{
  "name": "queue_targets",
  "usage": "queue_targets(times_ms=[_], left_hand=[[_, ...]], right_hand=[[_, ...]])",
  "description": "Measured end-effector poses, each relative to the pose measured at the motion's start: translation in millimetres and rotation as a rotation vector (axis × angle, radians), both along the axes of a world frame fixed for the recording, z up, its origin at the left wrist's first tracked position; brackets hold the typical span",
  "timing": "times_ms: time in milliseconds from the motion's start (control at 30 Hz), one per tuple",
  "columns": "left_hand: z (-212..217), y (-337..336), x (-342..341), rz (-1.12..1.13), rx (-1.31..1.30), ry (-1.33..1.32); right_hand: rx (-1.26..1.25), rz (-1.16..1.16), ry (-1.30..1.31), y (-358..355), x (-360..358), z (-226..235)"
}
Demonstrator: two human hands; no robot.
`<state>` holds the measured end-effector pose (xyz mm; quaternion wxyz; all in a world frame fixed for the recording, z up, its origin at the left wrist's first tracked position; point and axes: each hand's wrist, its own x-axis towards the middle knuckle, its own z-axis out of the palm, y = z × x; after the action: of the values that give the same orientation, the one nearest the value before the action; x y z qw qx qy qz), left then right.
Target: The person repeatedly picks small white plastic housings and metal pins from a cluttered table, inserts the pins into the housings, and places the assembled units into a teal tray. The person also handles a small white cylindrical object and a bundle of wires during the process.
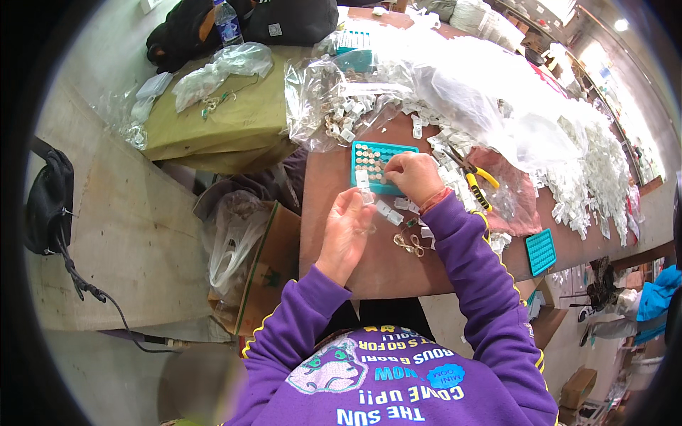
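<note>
My left hand (344,231) pinches a small white plastic clip-like piece (363,179) upright between thumb and fingers, at the near left corner of a teal tray (408,149). Rows of small round beige pieces (368,155) sit in the tray's wells. My right hand (414,176) rests over the tray's right side, its fingers drawn together and pointing down at the wells. Whatever lies between those fingertips is hidden. More white plastic pieces (389,213) lie on the brown table just below the tray, close to a loop of thin cord (408,245).
Pliers with yellow handles (484,177) lie right of my right hand on a reddish cloth (513,202). A second teal tray (540,253) is near the table's right edge. Heaped white pieces (590,170) and clear plastic bags (462,89) cover the back. A carton (257,273) stands at left.
</note>
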<state>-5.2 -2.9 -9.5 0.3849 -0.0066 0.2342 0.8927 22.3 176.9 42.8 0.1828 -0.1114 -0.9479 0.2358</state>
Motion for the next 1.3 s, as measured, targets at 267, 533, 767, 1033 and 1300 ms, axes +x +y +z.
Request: queue_targets(times_ms=[267,533,767,1033,1300], left_hand=[[4.8,-2.9,1.2,-0.05,-0.026,0.059],[7.6,-3.4,4.9,-0.077,-0.065,0.154],[5.5,-5.7,3.9,-0.102,-0.073,0.208],[11.7,-6.2,5.7,-0.082,-0.069,0.228],[11.2,-6.2,4.7,-0.14,-0.081,0.203]], right_hand=[[-0.03,0.024,0.097,-14.8,7.7,15.2],[-0.183,0.145,0.214,-55.3,44.6,28.9],[-0.102,0.12,0.205,-58.6,44.5,25.6],[-0.097,0.142,0.274,-61.6,54.9,32.1],[-0.149,0.114,0.322,-61.5,53.0,30.5]])
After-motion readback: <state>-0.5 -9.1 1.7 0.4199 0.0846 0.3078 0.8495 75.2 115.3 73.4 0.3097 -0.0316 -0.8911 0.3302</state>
